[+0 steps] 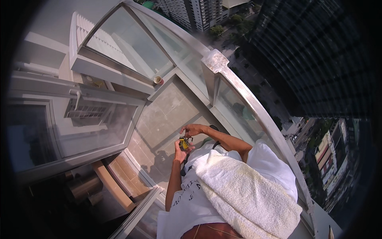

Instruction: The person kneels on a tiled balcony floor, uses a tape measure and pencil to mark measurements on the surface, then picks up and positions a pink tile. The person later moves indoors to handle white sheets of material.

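Fingers of left hand (pixel 180 154) wrap a yellow-black gadget (pixel 183 144); can't tell if right hand (pixel 193 129) pinches; slack grip could drop it onto floor (pixel 171 102).

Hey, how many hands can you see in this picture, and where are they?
2. The left hand holds a yellow-and-black device near the middle of the view; the right hand is just above it in the picture. No others show.

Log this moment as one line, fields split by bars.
left hand: holding yellow-and-black handheld tool | right hand: close to tool, contact unclear | red cup: beside glass panel
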Available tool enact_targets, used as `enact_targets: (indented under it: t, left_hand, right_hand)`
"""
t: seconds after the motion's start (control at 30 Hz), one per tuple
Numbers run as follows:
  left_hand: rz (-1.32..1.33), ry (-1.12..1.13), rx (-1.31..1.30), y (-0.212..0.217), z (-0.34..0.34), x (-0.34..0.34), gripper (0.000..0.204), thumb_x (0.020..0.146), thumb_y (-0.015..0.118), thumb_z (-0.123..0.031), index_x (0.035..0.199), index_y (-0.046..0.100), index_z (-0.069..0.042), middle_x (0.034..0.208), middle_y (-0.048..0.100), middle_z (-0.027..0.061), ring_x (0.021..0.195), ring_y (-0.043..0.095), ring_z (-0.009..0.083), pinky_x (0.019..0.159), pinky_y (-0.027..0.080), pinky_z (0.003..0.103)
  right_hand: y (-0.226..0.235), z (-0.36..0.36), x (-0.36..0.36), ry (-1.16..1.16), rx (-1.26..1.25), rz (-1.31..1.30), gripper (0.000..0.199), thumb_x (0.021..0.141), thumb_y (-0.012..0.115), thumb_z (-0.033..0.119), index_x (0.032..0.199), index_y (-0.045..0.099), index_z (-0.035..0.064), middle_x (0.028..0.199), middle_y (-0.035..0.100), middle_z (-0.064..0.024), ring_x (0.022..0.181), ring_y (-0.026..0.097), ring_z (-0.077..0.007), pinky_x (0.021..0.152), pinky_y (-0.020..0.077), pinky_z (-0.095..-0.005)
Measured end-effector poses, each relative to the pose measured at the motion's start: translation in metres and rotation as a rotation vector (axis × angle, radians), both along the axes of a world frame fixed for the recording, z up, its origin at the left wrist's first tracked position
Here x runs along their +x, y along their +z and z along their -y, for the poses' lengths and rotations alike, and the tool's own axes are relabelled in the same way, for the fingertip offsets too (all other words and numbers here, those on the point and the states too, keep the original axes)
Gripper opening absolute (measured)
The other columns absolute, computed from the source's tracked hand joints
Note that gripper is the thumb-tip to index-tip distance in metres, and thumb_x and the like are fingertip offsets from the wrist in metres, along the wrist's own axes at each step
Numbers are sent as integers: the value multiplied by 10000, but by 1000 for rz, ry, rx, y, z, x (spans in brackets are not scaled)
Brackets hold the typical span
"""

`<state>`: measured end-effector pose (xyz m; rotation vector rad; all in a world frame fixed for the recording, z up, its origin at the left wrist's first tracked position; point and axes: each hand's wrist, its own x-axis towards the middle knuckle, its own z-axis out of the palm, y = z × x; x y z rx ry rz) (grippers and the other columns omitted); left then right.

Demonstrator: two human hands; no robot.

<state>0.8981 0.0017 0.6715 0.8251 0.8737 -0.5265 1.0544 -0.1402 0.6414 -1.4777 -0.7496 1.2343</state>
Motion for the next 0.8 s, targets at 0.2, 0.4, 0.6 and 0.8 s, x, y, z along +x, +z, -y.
enact_targets:
  t: [0.2,0.4,0.6,0.8]
  left_hand:
    - [39,38,-12,-5,-3,-10,623,874,354,-629,1170,528,-108,1033,658,151,853,673,284,703,493,306]
    - [78,140,-5,-12,-12,-29,628,864,380,-660,1199,512,-145,968,662,117,839,683,267,697,484,298]
    - [163,352,-38,-8,-24,-63,616,877,363,-643,1130,569,-120,952,638,61,812,659,204,695,519,266]
    - [332,454,-69,-20,-84,-99,579,879,342,-631,998,595,-124,841,650,38,750,664,187,602,466,239]
  right_hand:
    - [3,-10,4,69,23,-43,468,788,649,133,1229,539,20,859,674,-118,768,644,-192,677,502,-318]
    - [9,-26,-5,114,-15,-224,425,881,609,153,1279,514,39,897,642,-80,811,599,-153,755,488,-284]
    - [13,-70,-28,263,-81,-282,449,906,660,298,1233,534,18,862,632,-64,791,584,-117,713,472,-256]
    - [5,-144,-61,360,-195,-251,497,901,662,301,1261,493,2,867,629,-47,797,596,-112,713,473,-247]
